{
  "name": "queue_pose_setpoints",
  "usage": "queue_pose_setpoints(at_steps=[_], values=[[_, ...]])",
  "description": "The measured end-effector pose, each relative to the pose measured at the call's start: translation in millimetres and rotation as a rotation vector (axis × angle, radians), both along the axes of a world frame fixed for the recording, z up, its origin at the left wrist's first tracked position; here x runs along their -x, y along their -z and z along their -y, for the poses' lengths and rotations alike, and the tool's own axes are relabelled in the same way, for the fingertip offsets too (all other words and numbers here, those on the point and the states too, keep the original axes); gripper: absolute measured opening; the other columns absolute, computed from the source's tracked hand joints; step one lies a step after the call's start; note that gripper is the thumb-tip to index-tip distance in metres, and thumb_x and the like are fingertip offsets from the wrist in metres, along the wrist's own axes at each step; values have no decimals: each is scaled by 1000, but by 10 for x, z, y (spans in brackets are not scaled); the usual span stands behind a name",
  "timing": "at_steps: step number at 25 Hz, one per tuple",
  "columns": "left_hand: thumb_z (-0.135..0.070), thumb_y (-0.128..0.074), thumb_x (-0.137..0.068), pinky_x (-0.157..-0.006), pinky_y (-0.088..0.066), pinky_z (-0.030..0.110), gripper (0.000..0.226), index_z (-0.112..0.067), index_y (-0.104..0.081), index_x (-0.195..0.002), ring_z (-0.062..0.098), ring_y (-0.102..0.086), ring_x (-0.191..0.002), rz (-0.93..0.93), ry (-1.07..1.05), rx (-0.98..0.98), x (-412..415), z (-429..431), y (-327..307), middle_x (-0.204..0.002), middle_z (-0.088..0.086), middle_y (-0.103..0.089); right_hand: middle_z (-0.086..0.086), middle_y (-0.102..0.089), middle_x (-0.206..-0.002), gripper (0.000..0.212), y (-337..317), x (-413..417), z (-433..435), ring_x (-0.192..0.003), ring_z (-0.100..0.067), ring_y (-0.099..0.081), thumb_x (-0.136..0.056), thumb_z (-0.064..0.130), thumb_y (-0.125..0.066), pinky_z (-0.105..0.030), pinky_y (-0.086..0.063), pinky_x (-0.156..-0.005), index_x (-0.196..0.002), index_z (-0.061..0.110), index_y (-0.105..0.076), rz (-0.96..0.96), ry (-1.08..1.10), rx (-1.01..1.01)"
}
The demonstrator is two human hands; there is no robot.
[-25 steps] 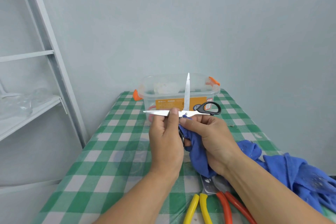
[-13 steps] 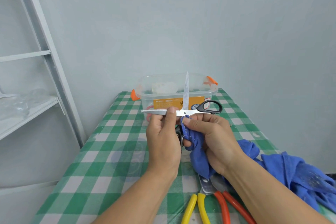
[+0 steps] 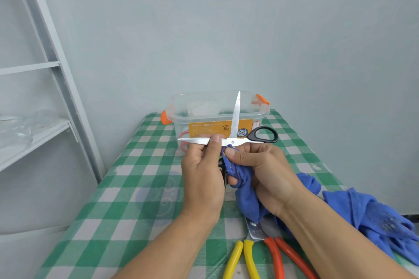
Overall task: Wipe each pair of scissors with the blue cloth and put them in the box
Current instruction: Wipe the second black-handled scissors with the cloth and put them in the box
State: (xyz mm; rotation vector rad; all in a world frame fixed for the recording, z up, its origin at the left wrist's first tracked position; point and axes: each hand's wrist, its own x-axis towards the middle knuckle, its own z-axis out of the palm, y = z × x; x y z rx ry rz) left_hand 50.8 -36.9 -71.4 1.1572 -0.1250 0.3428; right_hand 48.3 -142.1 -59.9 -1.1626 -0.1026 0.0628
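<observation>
Green-checked table [image 3: 127, 199] below: in front of the box [image 3: 192, 118], the scissors [image 3: 240, 141] are held splayed wide, one blade pinched by the left hand [image 3: 201, 179], seemingly so the pivot is reached by the blue cloth [image 3: 244, 201] gripped in the right hand [image 3: 269, 172].

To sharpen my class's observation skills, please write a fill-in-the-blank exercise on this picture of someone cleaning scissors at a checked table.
The scissors in the left hand have ____ handles.
The right hand pinches a ____ cloth.
The clear box behind the hands has ____ latches.
The tablecloth is checked white and ____.
Missing words: black, blue, orange, green.
</observation>
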Motion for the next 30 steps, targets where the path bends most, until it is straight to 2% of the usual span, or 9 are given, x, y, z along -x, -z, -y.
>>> queue_pose_setpoints(at_steps=[2, 4, 9, 13, 15, 19, 22, 27, 30], values=[[-18, -52, -103, -35, -42, 23, 21, -12, -64, -87, 15, -58, -50, -11, -20, 22, 0, -15, -19, -67, 1, -70, -22, -58, -65, 13, -9, -2, -5, -46, -27, -55, -79, -4, -70, -28, -50, -47, -72, -6, -59, -6, 15, -8], [-19, -52, -103, -34, -42, 23, 18, -10, -63, -91, 15, -57, -48, -24, -32, 41, -13, -25, -29, -66, 1, -69, -22, -59, -65, 14, -2, -8, -11, -45, -28, -57, -81, -10, -68, -29, -52, -46, -74, -4, -57, -16, 39, -36], [-21, -55, -102, -39, -45, 28, 24, -16, -64, -81, 25, -62, -62, -27, -36, 78, -53, -32, -17, -79, 15, -68, -22, -59, -69, 20, 17, -8, -11, -50, -28, -56, -67, -1, -75, -31, -52, -52, -71, 0, -56, 11, -13, 18], [-21, -53, -103, -37, -44, 25, 22, -14, -61, -84, 17, -59, -53, -26, -38, 46, -43, -26, -31, -71, 4, -71, -19, -60, -67, 13, 12, -5, -50, -51, -25, -55, -77, 1, -71, -27, -48, -47, -76, -2, -59, 49, -2, -69], [-22, -53, -103, -38, -45, 25, 20, -14, -62, -86, 16, -60, -55, -15, -32, 23, -40, -9, -9, -72, 2, -71, -18, -59, -67, 13, 26, -26, -80, -49, -23, -53, -79, 1, -70, -26, -44, -45, -72, -4, -61, 68, 13, -80], [-25, -53, -103, -43, -47, 26, 16, -15, -64, -96, 20, -63, -68, -13, -27, -15, -58, 10, 65, -85, 7, -72, -13, -51, -63, 24, 82, -70, -127, -49, -21, -44, -84, -4, -66, -25, -35, -43, -62, 1, -57, 47, 74, -63], [-24, -52, -104, -45, -48, 26, 17, -14, -66, -101, 18, -62, -65, 1, -33, -22, -60, 27, 91, -86, 7, -71, -14, -49, -66, 20, 108, -81, -144, -50, -21, -41, -85, -1, -66, -25, -31, -45, -68, 1, -56, 23, 113, -64], [-24, -51, -104, -45, -48, 27, 20, -12, -65, -101, 18, -61, -63, 29, -36, -57, -59, 58, 114, -85, 10, -69, -14, -49, -61, 22, 79, -78, -139, -46, -20, -41, -88, -1, -60, -26, -33, -46, -67, 0, -54, -17, 154, -63], [-24, -50, -104, -44, -47, 26, 21, -11, -66, -103, 19, -60, -62, 31, -39, -62, -77, 57, 129, -86, 17, -69, -15, -47, -63, 15, 69, -77, -139, -45, -21, -40, -88, -3, -56, -26, -34, -45, -74, 1, -53, -21, 155, -65]])
